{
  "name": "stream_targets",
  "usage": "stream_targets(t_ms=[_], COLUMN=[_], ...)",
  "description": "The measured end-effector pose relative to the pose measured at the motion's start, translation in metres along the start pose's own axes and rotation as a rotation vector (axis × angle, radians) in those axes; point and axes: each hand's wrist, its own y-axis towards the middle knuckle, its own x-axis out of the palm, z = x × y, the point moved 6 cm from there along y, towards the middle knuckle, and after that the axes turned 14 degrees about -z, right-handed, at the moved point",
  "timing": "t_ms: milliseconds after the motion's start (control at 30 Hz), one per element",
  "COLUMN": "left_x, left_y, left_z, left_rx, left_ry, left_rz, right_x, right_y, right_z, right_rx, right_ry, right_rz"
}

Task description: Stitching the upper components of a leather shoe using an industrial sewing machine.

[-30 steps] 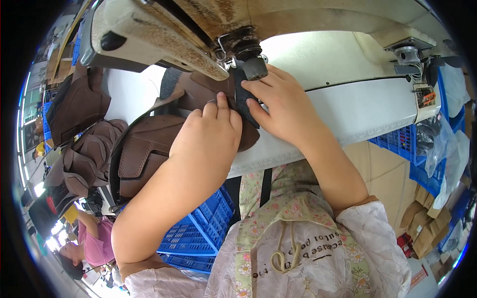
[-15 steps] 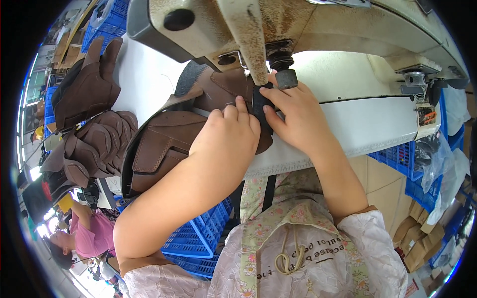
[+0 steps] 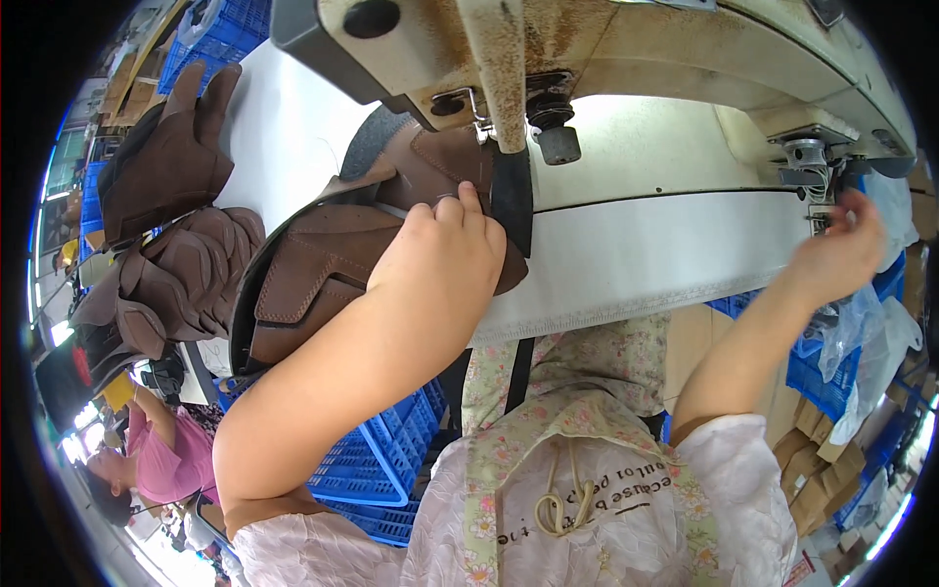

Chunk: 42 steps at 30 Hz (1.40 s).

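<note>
A brown stitched leather shoe upper (image 3: 323,256) lies on the white sewing table, its far part under the sewing machine head (image 3: 430,59). My left hand (image 3: 440,240) presses on its right side, fingers bent and one stretched forward; the thumb is hidden. A black strip (image 3: 512,210) lies along the leather's right edge, beneath the machine's needle area. At the table's right end, my right hand (image 3: 843,249) has its fingers curled beside the machine's small metal fittings (image 3: 807,157). Whatever is between those fingers, if anything, I cannot make out.
Several brown leather pieces (image 3: 201,269) are stacked left, with another upper (image 3: 171,161) behind them. Blue crates (image 3: 377,455) stand below the table; plastic bags (image 3: 880,362) and cardboard (image 3: 822,479) lie right. A person in pink (image 3: 174,455) sits at the lower left.
My right hand has left the black strip and moved right to the table's end, covering the spot where an orange item showed. My left hand stays on the leather.
</note>
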Motion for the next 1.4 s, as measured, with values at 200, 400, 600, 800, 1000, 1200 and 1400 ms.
stream_targets(t_ms=[200, 400, 600, 800, 1000, 1200, 1400], left_x=[0.005, 0.008, 0.007, 0.004, 0.006, 0.009, 0.009], left_y=[0.001, 0.000, 0.001, -0.004, 0.002, -0.005, -0.010], left_z=[0.000, 0.000, -0.001, -0.001, -0.002, -0.001, -0.001], left_rx=[0.007, -0.004, -0.012, -0.014, -0.016, 0.017, 0.042], left_ry=[-0.018, -0.020, -0.011, 0.000, -0.062, -0.032, -0.033], left_rz=[0.015, 0.017, 0.074, 0.017, 0.060, 0.021, 0.008], right_x=[-0.034, -0.032, -0.053, -0.065, 0.158, 0.167, 0.160], right_y=[0.177, 0.227, 0.274, 0.055, -0.163, -0.178, -0.184], right_z=[0.139, 0.132, 0.130, 0.005, -0.102, -0.097, -0.103], right_rx=[0.013, 0.059, -0.037, -0.290, -0.780, -0.784, -0.771], right_ry=[0.063, -0.214, -0.166, 0.256, 0.020, -0.051, -0.049], right_rz=[-0.003, -0.181, -0.327, -0.180, -1.181, -1.189, -1.187])
